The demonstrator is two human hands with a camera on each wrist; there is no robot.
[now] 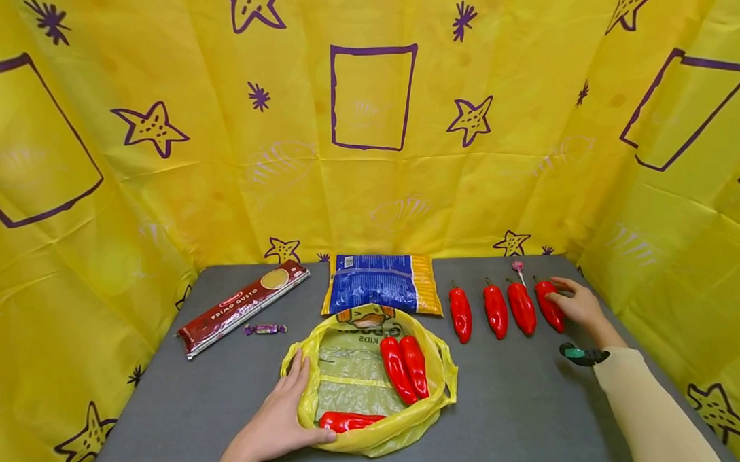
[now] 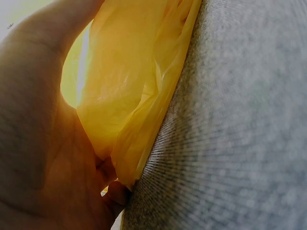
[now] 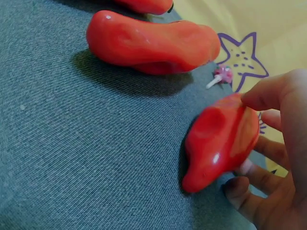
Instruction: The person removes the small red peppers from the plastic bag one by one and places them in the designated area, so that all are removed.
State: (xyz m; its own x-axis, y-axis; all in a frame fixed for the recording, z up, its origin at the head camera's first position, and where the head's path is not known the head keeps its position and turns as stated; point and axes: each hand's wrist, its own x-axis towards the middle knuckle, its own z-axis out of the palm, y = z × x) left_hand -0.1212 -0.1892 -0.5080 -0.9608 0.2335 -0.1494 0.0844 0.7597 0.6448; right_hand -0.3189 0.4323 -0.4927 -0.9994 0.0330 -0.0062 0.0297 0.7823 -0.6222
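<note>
A yellow plastic bag [image 1: 407, 430] stands with its mouth wide, several folds round its rim. My left hand [image 1: 281, 411] holds its near left side, thumb along the front rim. Inside lie red peppers: two side by side [image 1: 404, 371] at the right and one [image 1: 352, 420] by the front wall. To the right, my right hand [image 1: 577, 305] grips the rightmost red pepper [image 3: 223, 143] of a row, its fingers at the upper end and side. The other peppers in that row are a left one [image 1: 461, 315], a middle one [image 1: 496, 311] and one beside the gripped pepper [image 1: 522, 310].
Behind the bag lies a blue and yellow packet [image 1: 374, 285]. A dark red pasta packet [image 1: 244, 307] lies slanted at the left, with a purple wrapped candy [image 1: 266, 328] in front. A pink lollipop [image 1: 518, 268] lies behind the peppers. Yellow cloth walls [image 1: 368, 190] border the grey table [image 1: 186, 400].
</note>
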